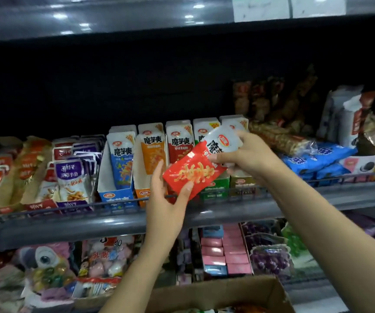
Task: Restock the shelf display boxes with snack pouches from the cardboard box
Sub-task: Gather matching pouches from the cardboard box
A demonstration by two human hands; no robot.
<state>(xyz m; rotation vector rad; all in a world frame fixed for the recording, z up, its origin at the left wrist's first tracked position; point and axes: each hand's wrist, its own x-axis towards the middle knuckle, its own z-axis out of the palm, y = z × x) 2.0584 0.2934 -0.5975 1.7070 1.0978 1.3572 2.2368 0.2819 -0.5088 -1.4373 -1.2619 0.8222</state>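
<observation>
While both hands are up at the shelf (204, 213), a red pouch (193, 170) is held in the air in front of the display boxes (179, 141). The left hand (164, 195) holds the pouch's lower end, with its thumb on the front and its fingers (159, 170) curled up behind. The right hand (243, 154) pinches the top end of the pouch, where it is white. The pouch is tilted, not yet in any box.

This looks like the step of putting one pouch into its row. The red box sits just behind the pouch, between the orange box (150, 152) and the green box (213, 188), so that is likely where it belongs.

Next, the pouch needs to stand up straight and slide down into the red box, behind or in front of the ones already there. One hand may need to hold those back.

More pouches wait in the cardboard box (216, 292) down below.
</observation>
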